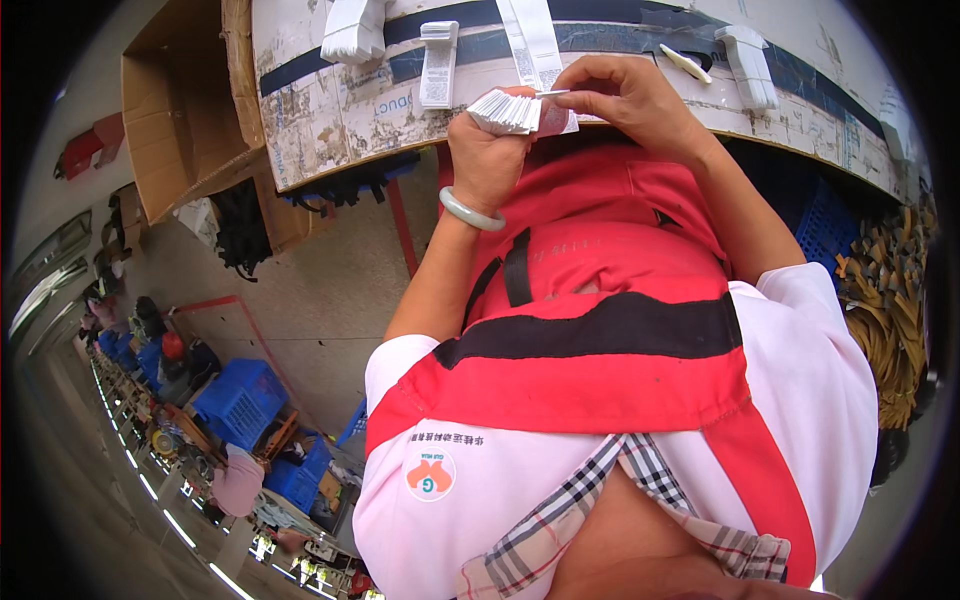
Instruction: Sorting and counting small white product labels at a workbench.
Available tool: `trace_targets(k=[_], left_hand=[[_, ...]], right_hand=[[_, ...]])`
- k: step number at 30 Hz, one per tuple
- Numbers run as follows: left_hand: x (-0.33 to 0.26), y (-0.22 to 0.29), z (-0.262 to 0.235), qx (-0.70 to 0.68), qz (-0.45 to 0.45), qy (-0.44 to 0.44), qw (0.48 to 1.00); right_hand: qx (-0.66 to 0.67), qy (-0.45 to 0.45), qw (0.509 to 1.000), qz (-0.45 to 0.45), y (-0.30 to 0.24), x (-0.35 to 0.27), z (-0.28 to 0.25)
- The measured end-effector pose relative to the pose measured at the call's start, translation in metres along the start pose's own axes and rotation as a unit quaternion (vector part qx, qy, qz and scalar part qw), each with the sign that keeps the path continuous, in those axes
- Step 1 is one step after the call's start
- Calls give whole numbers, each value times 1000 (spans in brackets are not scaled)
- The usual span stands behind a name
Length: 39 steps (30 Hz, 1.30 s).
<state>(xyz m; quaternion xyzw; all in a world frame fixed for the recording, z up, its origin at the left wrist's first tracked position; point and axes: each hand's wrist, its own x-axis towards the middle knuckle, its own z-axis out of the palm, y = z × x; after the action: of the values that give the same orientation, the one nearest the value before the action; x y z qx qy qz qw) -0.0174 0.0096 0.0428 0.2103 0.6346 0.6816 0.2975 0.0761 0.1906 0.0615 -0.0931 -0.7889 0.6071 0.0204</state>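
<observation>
My left hand is closed round a thick fanned bundle of white fabric labels, their edges facing up, just in front of the worktop's near edge. Beside it, my right hand pinches a thin white label between thumb and fingertips, close against the bundle. Beyond both hands a long printed label strip lies on the worktop. A folded label stack is left of it, and a thicker label pile sits farther left. On the right rests another label bundle.
The worktop is covered with worn cardboard and dark tape. A cream-coloured, slim tool lies near the right bundle. An open cardboard box stands at the left. Blue crates and people are farther off; brown strips hang at right.
</observation>
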Motion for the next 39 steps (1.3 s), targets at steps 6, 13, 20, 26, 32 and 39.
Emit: trace_targets(k=[6,13,20,26,32,39], left_hand=[[3,-8,-2,-58,-41,-40,997],[9,-12,-10,-273,-231,-114,927],[8,-29,-16,-281,-222,-144,922],[10,-21,-10,-180,-211,-71,958],[14,-21,-16,13,-64,18,998],[16,-6,-17,83,61,-16,995]], right_hand=[[24,-12,1000,2,-5,1,-2],[142,-43,988,32,-17,3,14],[47,49,997,-22,20,18,13],[-368,175,902,-145,59,46,4],[-201,173,956,-128,57,36,12],[-94,70,985,-123,-3,16,8]])
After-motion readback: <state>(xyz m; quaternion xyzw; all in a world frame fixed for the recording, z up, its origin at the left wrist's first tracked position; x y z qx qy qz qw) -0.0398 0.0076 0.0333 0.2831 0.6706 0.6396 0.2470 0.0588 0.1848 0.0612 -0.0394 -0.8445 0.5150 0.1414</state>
